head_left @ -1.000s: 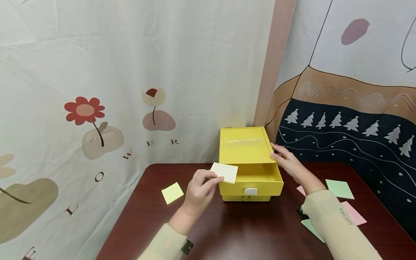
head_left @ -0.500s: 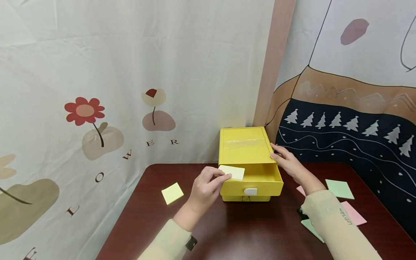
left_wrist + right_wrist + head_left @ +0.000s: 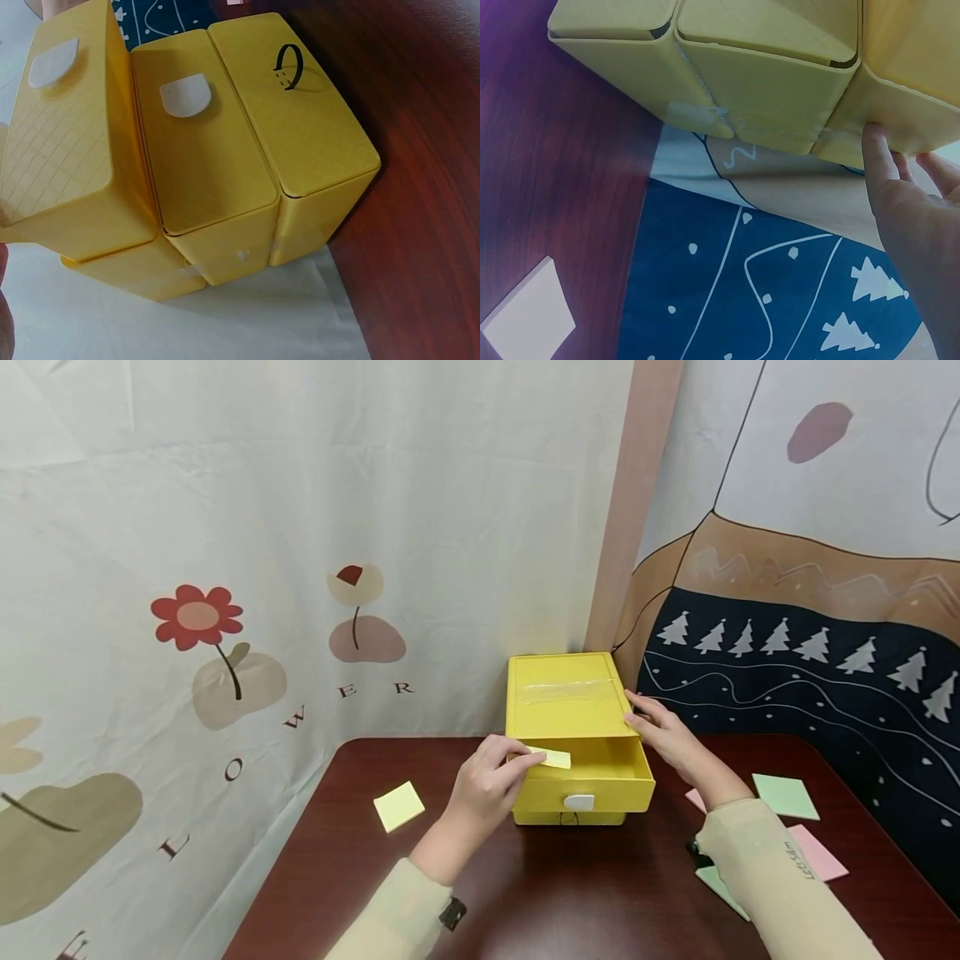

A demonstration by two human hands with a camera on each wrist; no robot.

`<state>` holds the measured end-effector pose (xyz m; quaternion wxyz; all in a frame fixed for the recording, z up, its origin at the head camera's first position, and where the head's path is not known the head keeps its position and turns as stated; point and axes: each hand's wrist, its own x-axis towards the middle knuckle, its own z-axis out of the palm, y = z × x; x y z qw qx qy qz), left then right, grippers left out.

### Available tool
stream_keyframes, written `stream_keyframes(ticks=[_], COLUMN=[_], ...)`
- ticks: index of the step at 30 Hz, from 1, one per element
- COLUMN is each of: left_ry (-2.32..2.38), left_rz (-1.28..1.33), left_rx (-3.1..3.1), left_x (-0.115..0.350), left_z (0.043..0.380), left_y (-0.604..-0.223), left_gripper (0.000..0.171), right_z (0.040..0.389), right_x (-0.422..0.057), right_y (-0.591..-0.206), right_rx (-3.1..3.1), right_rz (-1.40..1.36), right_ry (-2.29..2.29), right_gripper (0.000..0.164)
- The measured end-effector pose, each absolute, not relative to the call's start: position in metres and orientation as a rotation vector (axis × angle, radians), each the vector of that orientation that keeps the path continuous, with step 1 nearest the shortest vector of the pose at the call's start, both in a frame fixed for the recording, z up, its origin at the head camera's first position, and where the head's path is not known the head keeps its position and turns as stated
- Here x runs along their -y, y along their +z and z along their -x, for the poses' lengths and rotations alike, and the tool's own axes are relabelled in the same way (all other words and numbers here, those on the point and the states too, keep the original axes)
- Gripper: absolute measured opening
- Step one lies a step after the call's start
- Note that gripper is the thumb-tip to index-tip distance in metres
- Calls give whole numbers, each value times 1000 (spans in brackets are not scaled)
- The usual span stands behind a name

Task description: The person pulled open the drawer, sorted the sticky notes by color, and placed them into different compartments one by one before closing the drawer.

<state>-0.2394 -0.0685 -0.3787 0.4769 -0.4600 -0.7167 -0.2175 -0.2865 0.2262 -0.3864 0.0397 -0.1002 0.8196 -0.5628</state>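
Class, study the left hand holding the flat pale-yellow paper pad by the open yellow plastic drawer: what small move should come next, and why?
Probably, the left hand should lower the flat pale-yellow paper pad into the open yellow plastic drawer: the pad is pinched at the opening, the drawer stands pulled out, and the right hand touches the boxy yellow plastic cabinet's side.

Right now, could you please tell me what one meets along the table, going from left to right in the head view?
Loose yellow pad, left hand, yellow drawer box, right hand, far green pad.
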Motion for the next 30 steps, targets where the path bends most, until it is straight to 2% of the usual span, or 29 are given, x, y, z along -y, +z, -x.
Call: stream_keyframes(ticks=[10, 24, 30], left_ry=[-479, -432, -346], left_rz=[1170, 1190, 1209], left_rx=[1885, 2022, 2105], left_x=[63, 58, 56], left_z=[245, 255, 257], left_y=[-375, -365, -359], left_gripper=[29, 9, 7], right_z=[285, 278, 267], right_x=[-225, -220, -213], right_y=[-385, -375, -363], right_rx=[-2512, -2475, -2483], right_rz=[306, 307, 293], right_ry=[-1724, -1745, -1731], right_gripper=[67, 63, 61])
